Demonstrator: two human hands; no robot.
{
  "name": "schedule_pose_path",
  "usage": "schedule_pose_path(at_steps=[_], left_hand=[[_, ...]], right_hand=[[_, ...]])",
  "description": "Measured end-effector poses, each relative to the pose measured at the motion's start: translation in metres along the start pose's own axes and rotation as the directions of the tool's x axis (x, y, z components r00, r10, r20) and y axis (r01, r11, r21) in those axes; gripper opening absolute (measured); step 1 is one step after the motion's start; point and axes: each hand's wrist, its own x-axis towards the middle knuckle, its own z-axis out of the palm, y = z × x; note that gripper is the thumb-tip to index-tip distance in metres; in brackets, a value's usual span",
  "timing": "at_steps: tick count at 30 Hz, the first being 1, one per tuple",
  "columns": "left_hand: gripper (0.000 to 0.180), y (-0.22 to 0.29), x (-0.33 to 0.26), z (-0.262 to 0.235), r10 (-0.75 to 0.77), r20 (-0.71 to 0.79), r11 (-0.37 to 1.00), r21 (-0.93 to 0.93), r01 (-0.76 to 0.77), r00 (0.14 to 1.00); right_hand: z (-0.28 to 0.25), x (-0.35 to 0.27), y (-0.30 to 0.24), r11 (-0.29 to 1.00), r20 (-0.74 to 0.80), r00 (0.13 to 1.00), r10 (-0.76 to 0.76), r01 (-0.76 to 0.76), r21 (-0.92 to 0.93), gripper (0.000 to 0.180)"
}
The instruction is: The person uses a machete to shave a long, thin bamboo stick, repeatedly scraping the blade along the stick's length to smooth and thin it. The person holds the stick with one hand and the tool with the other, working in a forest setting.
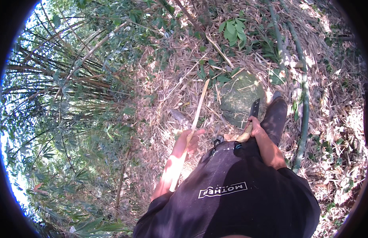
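Note:
A long, pale split-bamboo strip (199, 106) slants up and away from my left hand (187, 142), its lower end running back along my forearm. My left thumb presses on the strip, and the other fingers curl loosely beside it. On the right, my right hand (253, 127) grips a knife close to my waist. Its dark blade (254, 108) with small holes points away from me, and a tan handle (243, 137) shows below my fingers. The blade and the strip are apart.
A flat mossy rock (241, 97) lies ahead of me, beside my dark boot (276, 115). Green bamboo poles (304, 95) stretch along the right. Dry leaves (160, 85) cover the ground. Dense bamboo stems (92, 89) and foliage fill the left.

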Motion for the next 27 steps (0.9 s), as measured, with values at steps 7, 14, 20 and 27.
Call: schedule_pose_path(at_steps=[7,14,20,27], left_hand=[[0.035,0.002,0.008,-0.022,0.159,-0.268,0.940,-0.253,-0.228,0.950],[0.040,-0.005,0.001,-0.073,0.320,-0.092,0.682,-0.668,-0.297,0.943],[0.044,-0.017,-0.010,-0.099,0.398,-0.044,0.602,-0.742,-0.297,0.916],[0.032,-0.016,-0.020,-0.086,0.389,-0.324,0.744,-0.442,-0.501,0.863]], right_hand=[[0.003,0.006,-0.001,0.998,-0.010,0.998,0.060,-0.061,-0.019,0.023],[0.007,0.004,-0.001,0.996,0.068,0.995,0.075,-0.072,-0.051,0.022],[0.006,0.015,0.001,0.989,0.067,0.997,0.043,-0.033,-0.145,0.024],[0.000,0.024,-0.001,0.976,0.030,0.999,-0.021,0.027,-0.215,0.024]])
